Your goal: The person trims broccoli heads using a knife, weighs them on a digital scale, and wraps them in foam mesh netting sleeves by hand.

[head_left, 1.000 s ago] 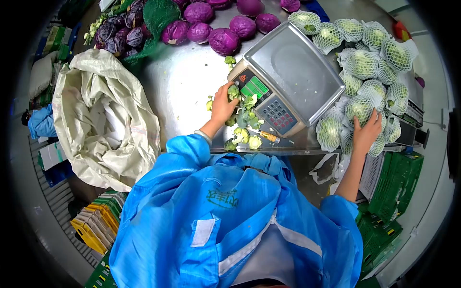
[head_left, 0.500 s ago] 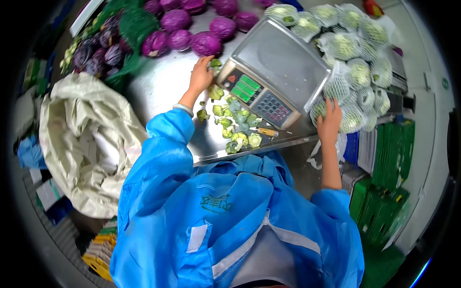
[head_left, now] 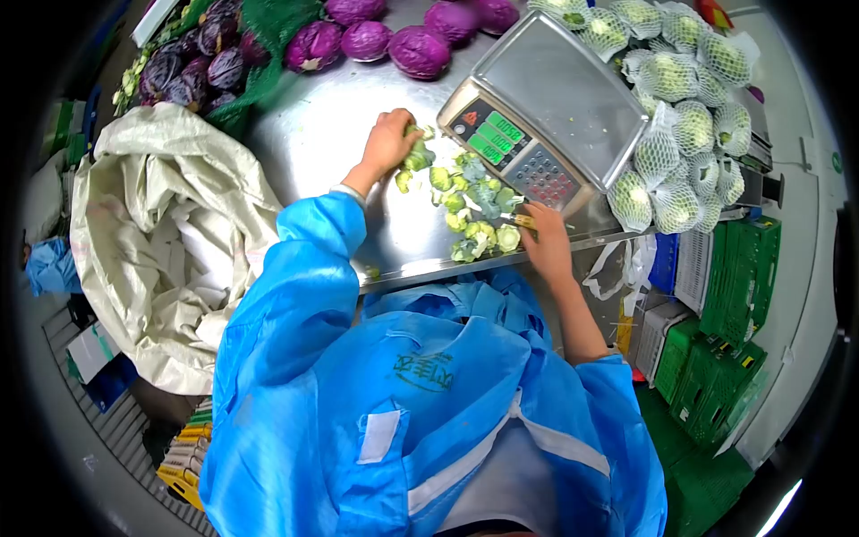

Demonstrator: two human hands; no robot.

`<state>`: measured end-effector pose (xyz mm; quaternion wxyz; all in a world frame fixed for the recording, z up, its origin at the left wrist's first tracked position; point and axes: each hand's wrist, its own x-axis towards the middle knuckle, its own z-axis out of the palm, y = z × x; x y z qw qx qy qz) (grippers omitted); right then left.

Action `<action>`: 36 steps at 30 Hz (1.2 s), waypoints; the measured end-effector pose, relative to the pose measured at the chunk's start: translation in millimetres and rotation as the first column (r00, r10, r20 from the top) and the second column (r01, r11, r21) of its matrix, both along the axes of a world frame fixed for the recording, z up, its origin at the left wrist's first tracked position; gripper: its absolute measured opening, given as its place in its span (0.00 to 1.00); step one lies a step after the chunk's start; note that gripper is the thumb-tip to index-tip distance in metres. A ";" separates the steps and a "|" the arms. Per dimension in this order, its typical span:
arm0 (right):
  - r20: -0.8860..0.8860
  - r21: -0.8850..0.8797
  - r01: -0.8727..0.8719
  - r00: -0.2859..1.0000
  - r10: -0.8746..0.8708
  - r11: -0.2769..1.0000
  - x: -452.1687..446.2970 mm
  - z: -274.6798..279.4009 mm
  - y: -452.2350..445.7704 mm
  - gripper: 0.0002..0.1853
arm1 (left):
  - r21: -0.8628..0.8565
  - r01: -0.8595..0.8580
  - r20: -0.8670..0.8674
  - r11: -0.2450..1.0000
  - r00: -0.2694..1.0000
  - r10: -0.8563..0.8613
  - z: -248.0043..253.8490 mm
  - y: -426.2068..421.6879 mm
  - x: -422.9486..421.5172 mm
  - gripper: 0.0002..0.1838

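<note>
My left hand [head_left: 390,140] is curled around green leafy trimmings [head_left: 417,159] on the metal table [head_left: 327,134]. My right hand [head_left: 544,238] is closed on the yellow handle of a small knife [head_left: 524,221] at the table's front edge. Between my hands lies a loose pile of pale green trimmings [head_left: 470,204]. The weighing scale [head_left: 555,98], its green display lit and its tray bare, stands just behind the pile. Cauliflower-like heads in white foam nets [head_left: 677,130] are heaped to the right of the scale.
Purple cabbages [head_left: 420,52] line the back of the table. Darker cabbages [head_left: 210,67] lie in green netting [head_left: 276,31] at the back left. A large open white sack [head_left: 174,242] stands at the left. Green crates [head_left: 741,279] are stacked at the lower right.
My right hand has left the netted heads, moved left and taken hold of the knife handle. My left hand has moved down slightly and closed around trimmings. The camera view has shifted.
</note>
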<state>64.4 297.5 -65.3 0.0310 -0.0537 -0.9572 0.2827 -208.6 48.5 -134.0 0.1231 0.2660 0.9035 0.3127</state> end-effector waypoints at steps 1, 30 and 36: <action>0.022 0.012 0.029 0.999 -0.029 1.000 -6.6 -7.0 -15.2 0.29 | 0.028 0.016 0.086 0.999 0.996 -0.019 1.3 -4.7 14.8 0.17; 0.190 -0.300 -0.421 0.853 0.486 0.856 -100.9 -38.7 -102.8 0.55 | -0.159 -0.071 0.101 0.985 0.991 0.088 37.6 -44.6 166.8 0.66; 0.148 -0.471 -0.345 0.876 0.458 0.812 -115.8 -37.0 -111.6 0.49 | 0.294 -0.158 0.229 0.942 0.969 0.091 26.8 -72.7 154.6 0.59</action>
